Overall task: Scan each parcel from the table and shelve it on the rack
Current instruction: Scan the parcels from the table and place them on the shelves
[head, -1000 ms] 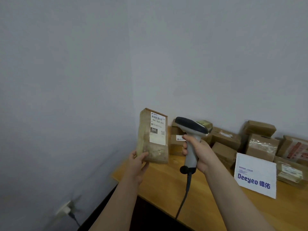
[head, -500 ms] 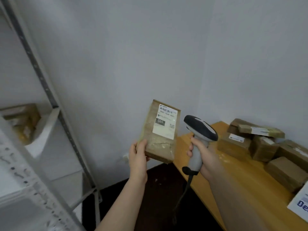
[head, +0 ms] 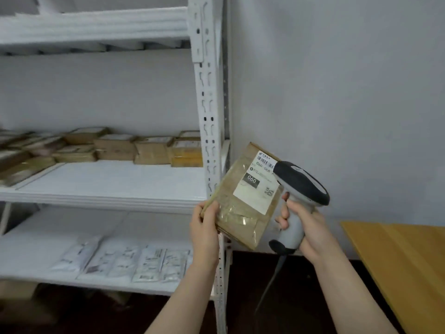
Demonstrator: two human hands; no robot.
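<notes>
I see my left hand point(head: 204, 231) gripping the parcel point(head: 243, 203) beside the rack point(head: 212, 116) upright; right hand point(head: 307, 227) grips the scanner point(head: 297, 196), touching the parcel.

The parcel point(head: 238, 213) is tan-brown under glossy clear tape, and its white label point(head: 256, 189) carries a black barcode and a dark block with white "060". The scanner point(head: 301, 186) is pale grey with a black top. The rack point(head: 207, 92) is white with rows of dark slots and holds brown boxes point(head: 115, 148) and white pouches point(head: 149, 261) with dark print, beside a yellow-orange table point(head: 404, 256), a pale grey wall point(head: 337, 92) and a dark brown floor point(head: 301, 297).
</notes>
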